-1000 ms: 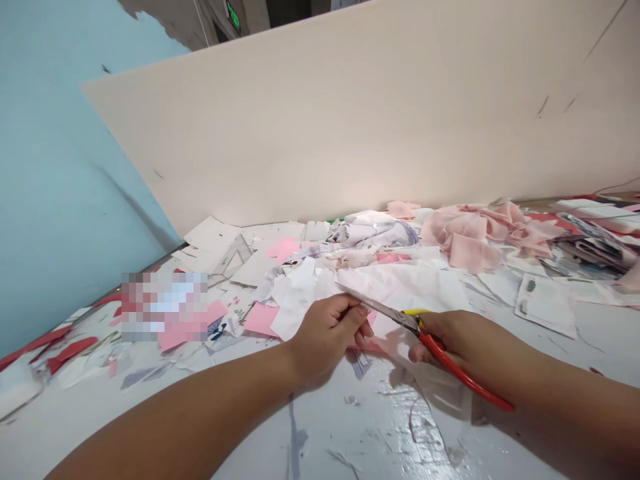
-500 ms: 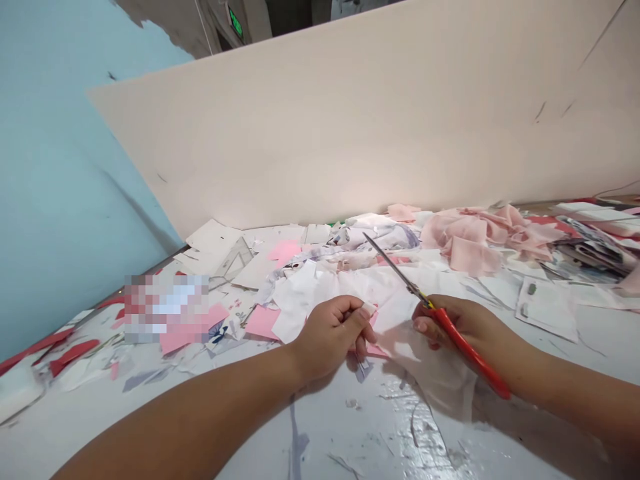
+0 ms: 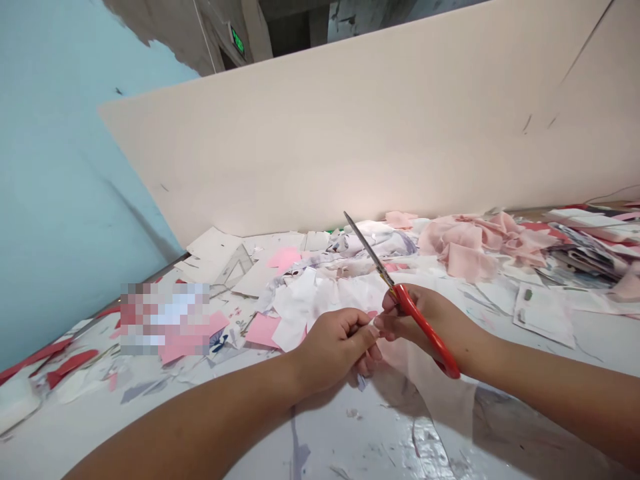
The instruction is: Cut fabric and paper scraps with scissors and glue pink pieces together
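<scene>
My right hand (image 3: 425, 323) is wrapped round the red handles of a pair of scissors (image 3: 425, 327). The blades point up and away to the left, seemingly closed. My left hand (image 3: 343, 343) is closed in a pinch, with a small white edge of fabric (image 3: 373, 321) showing between thumb and forefinger. The fingertips of both hands meet at this edge, and the right thumb hides part of it. Sheer white fabric (image 3: 440, 393) lies on the table below and beside my right hand. A pink fabric piece (image 3: 263, 330) lies left of my left hand.
Pink crumpled cloth (image 3: 470, 250) is heaped at the back right, with a stack of scraps (image 3: 595, 257) farther right. Red strips (image 3: 73, 367) and paper-like pieces (image 3: 215, 250) lie at the left. A pale upright panel (image 3: 320, 140) bounds the white table (image 3: 200, 427) at the back.
My right hand has moved left with the scissors, and its fingertips now meet those of my left hand. The left hand still pinches the white edge. The view has shifted slightly.
</scene>
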Motion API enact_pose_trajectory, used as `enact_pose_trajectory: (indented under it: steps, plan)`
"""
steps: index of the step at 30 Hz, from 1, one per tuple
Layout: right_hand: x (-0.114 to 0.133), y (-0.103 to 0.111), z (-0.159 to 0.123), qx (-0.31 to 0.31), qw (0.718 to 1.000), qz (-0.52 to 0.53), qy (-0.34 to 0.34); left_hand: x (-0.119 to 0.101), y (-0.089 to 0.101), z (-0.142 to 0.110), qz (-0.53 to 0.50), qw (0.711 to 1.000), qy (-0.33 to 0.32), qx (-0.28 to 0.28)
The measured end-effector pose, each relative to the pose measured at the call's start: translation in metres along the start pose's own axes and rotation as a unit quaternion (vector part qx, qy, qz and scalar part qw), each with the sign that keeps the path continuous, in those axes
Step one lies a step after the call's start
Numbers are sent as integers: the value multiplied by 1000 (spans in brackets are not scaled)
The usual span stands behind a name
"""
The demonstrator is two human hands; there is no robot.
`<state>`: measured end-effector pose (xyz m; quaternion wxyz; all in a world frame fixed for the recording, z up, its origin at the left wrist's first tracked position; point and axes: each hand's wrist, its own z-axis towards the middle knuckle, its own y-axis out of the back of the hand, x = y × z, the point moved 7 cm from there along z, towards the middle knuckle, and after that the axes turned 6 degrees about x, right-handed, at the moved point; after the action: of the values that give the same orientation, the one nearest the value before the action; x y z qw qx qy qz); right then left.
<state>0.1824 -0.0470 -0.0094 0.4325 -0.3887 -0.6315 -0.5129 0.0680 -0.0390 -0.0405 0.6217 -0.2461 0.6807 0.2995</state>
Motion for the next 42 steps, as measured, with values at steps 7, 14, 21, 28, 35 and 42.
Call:
enact_pose_trajectory:
  steps: [7, 14, 21, 28, 35, 42]
  plan:
    - [0, 11, 1, -68, 996, -22, 51, 4, 7, 4, -68, 998, 13, -7]
    - [0, 29, -2, -163, 984, -70, 23, -4, 19, 3, -100, 993, 3, -68]
    - [-1, 27, -6, -180, 979, -86, 50, -16, 27, -1, -66, 989, -17, -131]
    - [11, 25, 4, -73, 990, -85, 89, -4, 17, 4, 8, 998, 56, 12]
    - [8, -7, 1, 125, 989, -46, 61, -13, 7, 1, 60, 990, 95, 85]
    - [8, -11, -2, 145, 984, -97, 23, -21, 12, -3, 99, 985, 99, 104]
